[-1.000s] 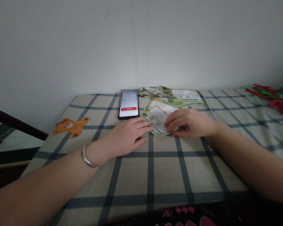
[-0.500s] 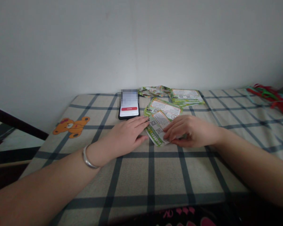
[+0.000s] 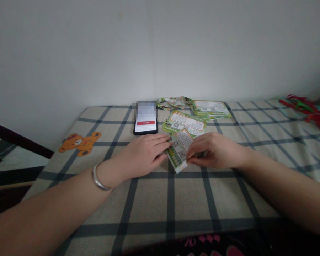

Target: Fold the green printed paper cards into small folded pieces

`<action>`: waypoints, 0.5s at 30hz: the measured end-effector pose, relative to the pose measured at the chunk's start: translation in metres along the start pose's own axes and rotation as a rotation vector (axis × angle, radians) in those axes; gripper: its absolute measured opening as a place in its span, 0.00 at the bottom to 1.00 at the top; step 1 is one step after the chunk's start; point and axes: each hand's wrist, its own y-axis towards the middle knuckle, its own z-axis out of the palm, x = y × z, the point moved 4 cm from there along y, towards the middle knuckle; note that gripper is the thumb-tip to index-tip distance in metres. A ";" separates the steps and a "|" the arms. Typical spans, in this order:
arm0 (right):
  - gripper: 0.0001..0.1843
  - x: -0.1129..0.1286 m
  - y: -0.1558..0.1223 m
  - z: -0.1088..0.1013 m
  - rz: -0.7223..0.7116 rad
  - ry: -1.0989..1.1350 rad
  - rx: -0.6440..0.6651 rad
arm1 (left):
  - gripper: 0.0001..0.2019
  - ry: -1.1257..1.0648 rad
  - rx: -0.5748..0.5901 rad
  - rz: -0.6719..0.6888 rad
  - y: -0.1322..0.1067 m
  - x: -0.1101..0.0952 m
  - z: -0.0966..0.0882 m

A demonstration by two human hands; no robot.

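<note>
A small green-and-white printed packet (image 3: 180, 152) with two square codes lies tilted on the checked cloth in front of me. My right hand (image 3: 216, 150) pinches its lower right edge between thumb and fingers. Resting at the packet's left edge, my left hand (image 3: 146, 155) has its fingers stretched out flat and its thumb apart; a silver bangle (image 3: 98, 177) is on that wrist. Just behind is another similar packet (image 3: 185, 121), partly covered by the front one. A phone (image 3: 146, 121) with a lit screen and a red bar lies beyond my left fingers.
Crumpled green packets (image 3: 174, 102) lie by the wall (image 3: 160, 49), beside a flat stack of packets (image 3: 212, 108). Red and green ribbon-like cloth (image 3: 309, 110) is at the far right. A bear picture (image 3: 81, 144) is on the tablecloth (image 3: 138, 209) at left.
The front packet has shifted slightly towards me, showing more of the packet behind it. My right fingers have closed into a pinch at its lower corner. My left hand has barely moved.
</note>
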 end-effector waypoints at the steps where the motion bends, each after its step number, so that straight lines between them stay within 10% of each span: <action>1: 0.07 -0.002 0.001 0.001 0.039 -0.025 -0.021 | 0.19 0.000 -0.006 0.007 0.000 0.000 0.000; 15: 0.07 -0.014 0.008 0.008 0.197 -0.094 -0.092 | 0.21 -0.121 -0.035 0.145 -0.003 -0.010 -0.008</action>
